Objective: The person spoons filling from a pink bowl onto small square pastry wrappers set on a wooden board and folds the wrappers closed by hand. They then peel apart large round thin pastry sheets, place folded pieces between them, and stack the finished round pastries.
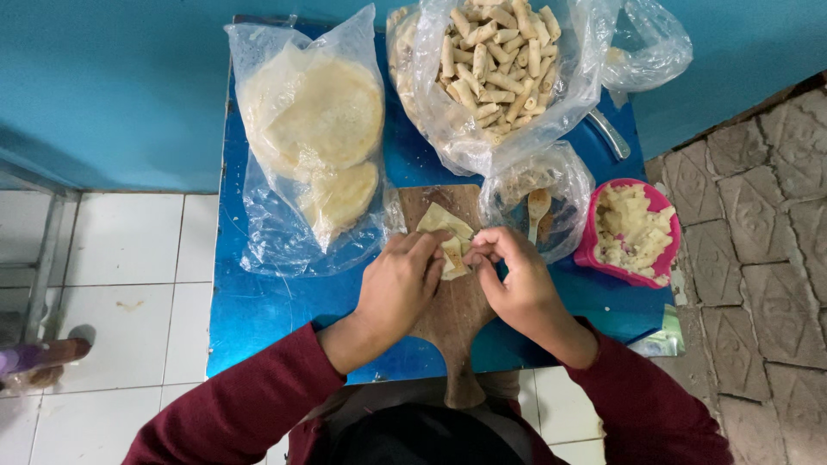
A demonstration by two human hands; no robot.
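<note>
The left hand point(398, 284) and the right hand point(515, 277) were both bent over a pale wrapper point(445, 234) that lay on the wooden board point(454, 306), in the middle of the blue worktop point(258, 301). The fingers of each hand were curled inward and pinched the two sides of the wrapper, the left from the left edge and the right from the right edge, and the fingertips nearly met over its near part. The far corner of the wrapper was flat and free.

To do this fold well, I think both sides had to be pulled in with equal pressure, so the roll would come out straight and the filling would not be pushed out at one end. The thin sheet looked easy to tear, so a light and firm pinch was better than a hard one.

A pink bowl point(629, 231) of pale chopped filling stood just to the right of the board. Far from the hands, a clear bag held many finished rolls point(497, 60), and on the left another bag held round flat sheets point(314, 116). A wooden spoon point(537, 209) rested in a small bag near the right hand.
</note>
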